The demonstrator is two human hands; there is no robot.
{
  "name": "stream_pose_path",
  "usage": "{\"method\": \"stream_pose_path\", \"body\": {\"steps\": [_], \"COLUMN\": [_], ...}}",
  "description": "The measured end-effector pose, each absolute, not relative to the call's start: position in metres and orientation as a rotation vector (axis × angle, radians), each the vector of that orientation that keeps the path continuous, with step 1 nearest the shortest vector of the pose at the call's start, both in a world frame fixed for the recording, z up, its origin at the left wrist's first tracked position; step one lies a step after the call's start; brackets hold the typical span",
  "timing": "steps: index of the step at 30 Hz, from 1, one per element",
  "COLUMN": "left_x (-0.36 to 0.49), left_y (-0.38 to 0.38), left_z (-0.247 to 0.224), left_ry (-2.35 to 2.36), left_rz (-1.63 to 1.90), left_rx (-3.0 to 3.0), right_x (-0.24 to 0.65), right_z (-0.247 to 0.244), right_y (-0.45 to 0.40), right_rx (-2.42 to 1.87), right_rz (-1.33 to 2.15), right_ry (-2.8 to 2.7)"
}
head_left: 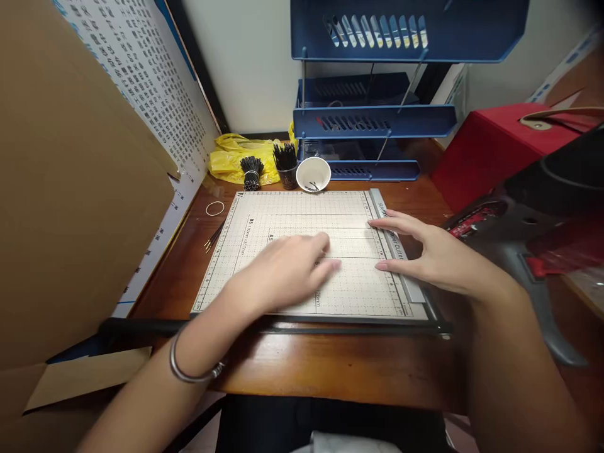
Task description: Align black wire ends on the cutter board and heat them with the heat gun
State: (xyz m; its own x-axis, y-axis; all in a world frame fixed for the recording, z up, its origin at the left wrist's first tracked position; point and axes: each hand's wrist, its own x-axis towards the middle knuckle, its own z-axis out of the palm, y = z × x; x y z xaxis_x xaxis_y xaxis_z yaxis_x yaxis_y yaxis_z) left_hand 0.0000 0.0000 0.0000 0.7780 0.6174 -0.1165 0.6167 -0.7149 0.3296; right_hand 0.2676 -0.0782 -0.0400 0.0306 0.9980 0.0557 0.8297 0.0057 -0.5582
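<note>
Presently, both hands over a gridded paper cutter (pixel 292 211) lying flat on a brown wooden table (pixel 330 365). Left hand (pixel 292 267): above the middle of the board, palm down, fingers bent; motion blur, cannot tell whether fingertips are apart or pinching something thin. Bracelet (pixel 186 377) on that forearm. Right hand (pixel 434 255): thumb and fingers spread well apart, nothing between them but board; tips at the board's right margin, just beside the grey metal strip (pixel 396 251), contact uncertain.

Beyond the left hand, past the board's far edge: white cup (pixel 313 168), small dark bits inside; next to it a dark cup (pixel 287 178) full of thin black sticks (pixel 284 155); farther left, a banded black bundle (pixel 252 173) before a yellow bag (pixel 229 150). Left of the left hand: pale ring (pixel 215 208), a few gold-tipped sticks (pixel 215 236) by the board. Beyond and right of the right hand: red box (pixel 491 151).
</note>
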Motion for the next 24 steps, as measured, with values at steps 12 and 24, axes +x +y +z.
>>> {"method": "stream_pose_path", "body": {"steps": [12,24], "left_x": [0.040,0.041], "left_y": [0.118,0.129], "left_z": [-0.022,-0.025], "left_ry": [1.691,1.704], "left_rz": [0.428,0.696], "left_rx": [2.352,2.106], "right_x": [0.260,0.251], "right_z": [-0.050,-0.048], "right_y": [-0.078,-0.077], "right_rx": [-1.866,-1.844], "right_rz": [0.399,0.370], "right_ry": [-1.722,-1.676]}}
